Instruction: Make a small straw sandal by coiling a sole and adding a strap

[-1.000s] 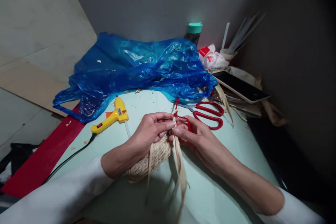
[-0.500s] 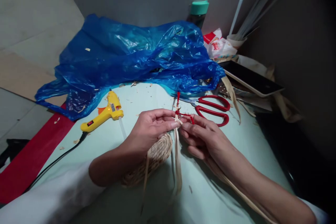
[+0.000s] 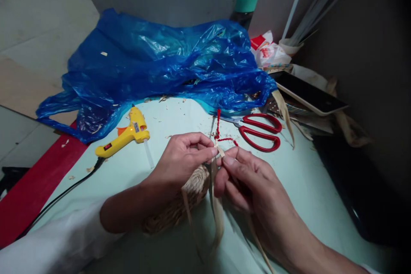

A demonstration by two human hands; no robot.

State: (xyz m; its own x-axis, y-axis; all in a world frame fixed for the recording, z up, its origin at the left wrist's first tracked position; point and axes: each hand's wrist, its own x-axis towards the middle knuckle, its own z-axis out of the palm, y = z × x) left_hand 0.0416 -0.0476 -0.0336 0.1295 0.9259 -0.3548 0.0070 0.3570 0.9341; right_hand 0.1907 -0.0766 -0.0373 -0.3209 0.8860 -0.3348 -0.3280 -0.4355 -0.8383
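My left hand (image 3: 186, 156) pinches the top of a small braid of pale, dry plant-fibre strips, where a red cord (image 3: 218, 124) is tied on. Thumb and fingertips of my right hand (image 3: 250, 175) are closed on one fibre strip (image 3: 221, 151) just beside that spot; its long tail runs out under the hand. Another loose strip (image 3: 217, 218) hangs down between both hands. Below my left hand lies a coiled roll of braided fibre (image 3: 192, 192), partly covered by the wrist. Red-handled scissors (image 3: 261, 132) rest just beyond my right hand.
On the table, a yellow glue gun (image 3: 130, 135) with a black cord lies at the left. A blue plastic bag (image 3: 160, 64) spreads across the back. A phone (image 3: 310, 92), a green-lidded bottle (image 3: 245, 8) and a cup of glue sticks (image 3: 290, 46) stand at the back right.
My right hand has shifted slightly down and now grips a strip close to the braid. More of the red cord shows above my fingers. The view has tilted slightly.
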